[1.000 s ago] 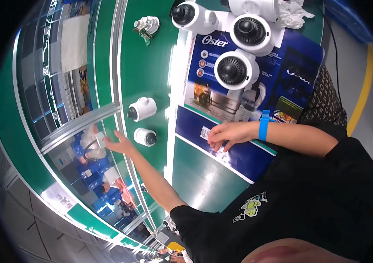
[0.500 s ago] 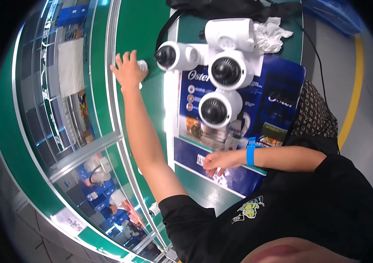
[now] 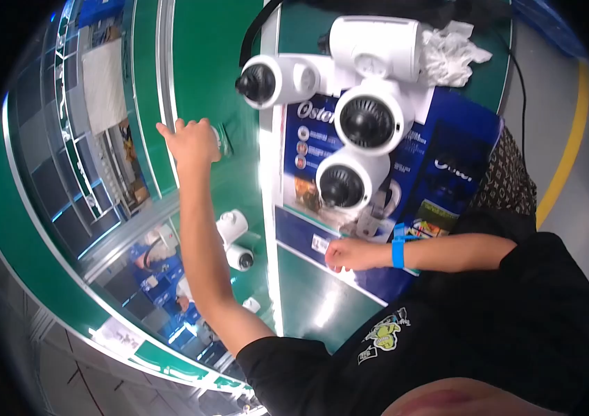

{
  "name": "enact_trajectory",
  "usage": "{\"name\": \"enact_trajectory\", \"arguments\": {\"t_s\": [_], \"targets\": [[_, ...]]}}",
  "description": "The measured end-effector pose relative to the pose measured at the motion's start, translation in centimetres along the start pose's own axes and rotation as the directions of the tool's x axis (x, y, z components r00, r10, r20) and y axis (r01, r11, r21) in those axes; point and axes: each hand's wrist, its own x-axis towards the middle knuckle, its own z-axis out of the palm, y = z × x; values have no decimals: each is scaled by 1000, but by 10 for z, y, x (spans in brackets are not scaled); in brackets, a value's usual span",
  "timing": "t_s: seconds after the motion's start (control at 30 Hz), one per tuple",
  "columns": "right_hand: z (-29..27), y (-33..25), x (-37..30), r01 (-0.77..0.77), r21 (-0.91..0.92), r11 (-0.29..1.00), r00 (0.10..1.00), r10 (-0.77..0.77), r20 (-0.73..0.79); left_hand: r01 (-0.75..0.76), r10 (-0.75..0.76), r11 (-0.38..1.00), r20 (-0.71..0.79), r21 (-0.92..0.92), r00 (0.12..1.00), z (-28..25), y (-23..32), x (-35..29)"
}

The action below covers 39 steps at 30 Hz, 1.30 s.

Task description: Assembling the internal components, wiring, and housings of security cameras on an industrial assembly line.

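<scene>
My left hand (image 3: 194,144) is stretched out over the green conveyor surface. Its fingers are curled beside a small pale, partly clear round piece (image 3: 222,141), which the hand partly covers. Loosely closed, my right hand (image 3: 350,255) rests above the near end of a blue printed cardboard sheet (image 3: 447,139), and nothing shows in its fingers. Beyond it a cluster of white citrus juicers with black ribbed cones lies on the sheet. One juicer (image 3: 377,142) is in the middle, one (image 3: 371,165) nearer, one (image 3: 258,82) at the left, and one (image 3: 377,45) lies at the back.
Crumpled white paper (image 3: 454,55) lies at the back right, near a black cable (image 3: 522,104). More white juicers (image 3: 232,225) stand on the conveyor beside my left forearm. A metal rail (image 3: 167,69) runs along the conveyor's left side. A yellow floor line (image 3: 568,159) passes on the right.
My left hand has come nearer to me, its spread fingers now curled, and the pale piece has shifted with it. My right hand has closed a little more. The view has shifted slightly.
</scene>
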Motion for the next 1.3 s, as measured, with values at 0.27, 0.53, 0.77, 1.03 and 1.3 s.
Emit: {"name": "enact_trajectory", "arguments": {"t_s": [0.27, 0.53, 0.77, 1.03, 1.3], "targets": [[5, -24, -22, -45, -169, 985, 982, 75, 176, -322, 299, 942, -202, -94, 933, -66, 74, -126], [7, -50, -112, 304, -417, 857, 902, -118, 415, -443, 353, 887, -425, -133, 833, -42, 131, -136], [-3, -81, -170, 653, -727, 212, 411, -905, 105, -528, 353, 817, -523, -231, 776, -49, 121, -161], [-59, -92, -132, 96, -982, 162, 469, -878, -99, -569, -82, 511, -696, -645, 714, -69, 140, -203], [-44, -88, -143, 468, -823, 321, 575, -818, 8, -813, -522, -239, -636, -532, 569, 4, 178, -243]]}}
